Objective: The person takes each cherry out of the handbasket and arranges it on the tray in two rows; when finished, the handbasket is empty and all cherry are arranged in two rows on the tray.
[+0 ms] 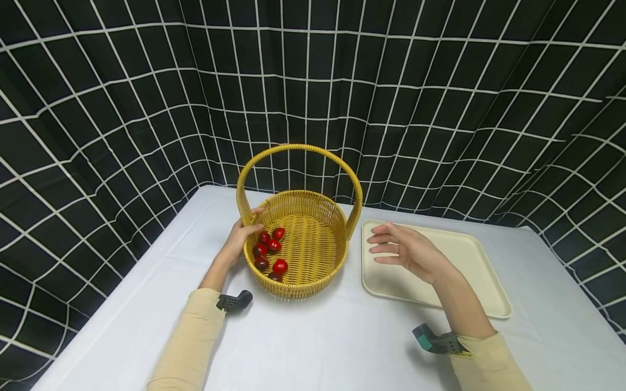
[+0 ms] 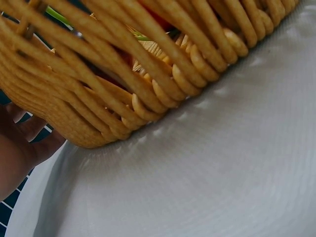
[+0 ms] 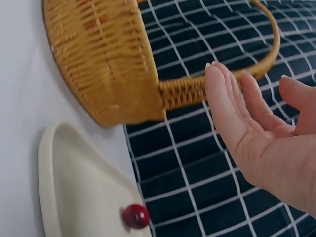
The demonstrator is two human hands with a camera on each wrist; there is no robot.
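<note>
A yellow woven basket with a tall arched handle stands on the table. Inside it, several dark red cherries lie together on the left side. My left hand grips the basket's left rim near the handle's foot, with the thumb over the edge. To the right, my right hand hovers above a cream tray and holds nothing, its fingers apart and loosely bent. One cherry lies on the tray in the right wrist view; the hand covers that spot in the head view.
A white cloth covers the table. Black curtains with a white grid hang behind it and at both sides. The tray lies just right of the basket, with a narrow strip of cloth between them.
</note>
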